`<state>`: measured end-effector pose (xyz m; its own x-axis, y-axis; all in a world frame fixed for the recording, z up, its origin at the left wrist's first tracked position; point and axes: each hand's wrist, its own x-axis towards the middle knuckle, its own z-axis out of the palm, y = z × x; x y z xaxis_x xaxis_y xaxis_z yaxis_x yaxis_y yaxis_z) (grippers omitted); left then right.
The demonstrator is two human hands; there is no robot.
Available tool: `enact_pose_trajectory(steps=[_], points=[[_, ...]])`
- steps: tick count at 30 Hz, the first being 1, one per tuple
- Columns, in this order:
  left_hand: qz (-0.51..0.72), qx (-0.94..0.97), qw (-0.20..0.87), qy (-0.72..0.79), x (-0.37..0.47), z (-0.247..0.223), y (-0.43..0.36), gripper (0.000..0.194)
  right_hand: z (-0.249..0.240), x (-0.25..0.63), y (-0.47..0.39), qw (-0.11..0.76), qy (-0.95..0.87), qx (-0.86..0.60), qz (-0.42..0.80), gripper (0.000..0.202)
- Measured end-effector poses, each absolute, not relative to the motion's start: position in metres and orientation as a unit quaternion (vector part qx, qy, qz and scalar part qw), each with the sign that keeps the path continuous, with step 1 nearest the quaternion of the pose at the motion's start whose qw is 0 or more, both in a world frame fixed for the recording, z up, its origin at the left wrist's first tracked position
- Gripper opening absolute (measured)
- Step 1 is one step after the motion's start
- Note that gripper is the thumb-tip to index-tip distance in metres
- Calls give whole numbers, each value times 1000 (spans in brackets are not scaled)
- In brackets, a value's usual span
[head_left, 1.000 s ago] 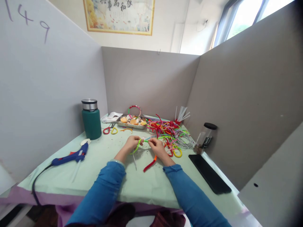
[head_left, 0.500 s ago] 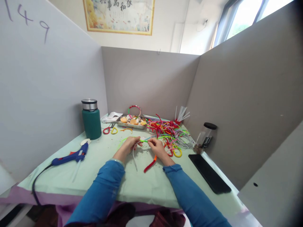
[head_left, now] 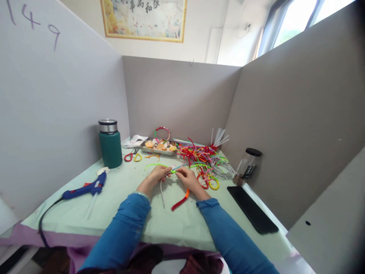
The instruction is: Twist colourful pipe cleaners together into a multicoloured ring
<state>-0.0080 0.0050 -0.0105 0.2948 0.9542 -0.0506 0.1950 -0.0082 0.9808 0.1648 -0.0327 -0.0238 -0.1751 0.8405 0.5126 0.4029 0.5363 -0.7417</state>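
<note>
My left hand (head_left: 156, 177) is pinched on a thin grey band, whose free end curves down toward the table. A bright green pipe cleaner (head_left: 173, 171) shows between the fingertips of both hands, and a green length trails out beyond my left hand. My right hand (head_left: 188, 178) pinches the band's other part close to the green piece; its fingertips nearly touch those of my left hand. From under my right hand an orange and red fuzzy strip (head_left: 180, 201) hangs down toward the table.
A blue glue gun (head_left: 85, 189) and green bottle (head_left: 110, 148) stand left. Behind my hands are a metal tray (head_left: 159, 152) of discs, red and yellow scissors (head_left: 138, 157) and a tangle of pipe cleaners (head_left: 196, 153). A black phone (head_left: 252, 209) and clear jar (head_left: 246, 166) are right.
My fingertips have come closer together, with less green showing between them. The red end of the strip has swung slightly left, and the green length past my left hand has shifted.
</note>
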Motion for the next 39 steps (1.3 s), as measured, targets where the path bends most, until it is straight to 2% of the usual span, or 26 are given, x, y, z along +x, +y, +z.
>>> enact_pose_trajectory(steps=[6, 8, 13, 19, 30, 39], points=[[355, 666, 405, 516, -8, -9, 2, 49, -29, 166, -27, 486, -717, -454, 209, 18], [380, 675, 377, 508, -8, -8, 3, 46, -31, 168, -24, 491, -703, -471, 207, 17], [403, 693, 388, 455, -4, -7, 6, 31, -31, 171, -22, 508, -682, -483, 210, 17], [370, 767, 251, 460, -2, -6, 4, 24, -31, 170, -22, 508, -681, -485, 207, 17], [344, 803, 185, 449, -3, -4, 1, 21, -30, 170, -24, 514, -689, -468, 206, 17], [335, 781, 244, 467, -2, -3, -1, 25, -29, 170, -25, 515, -688, -467, 209, 18]])
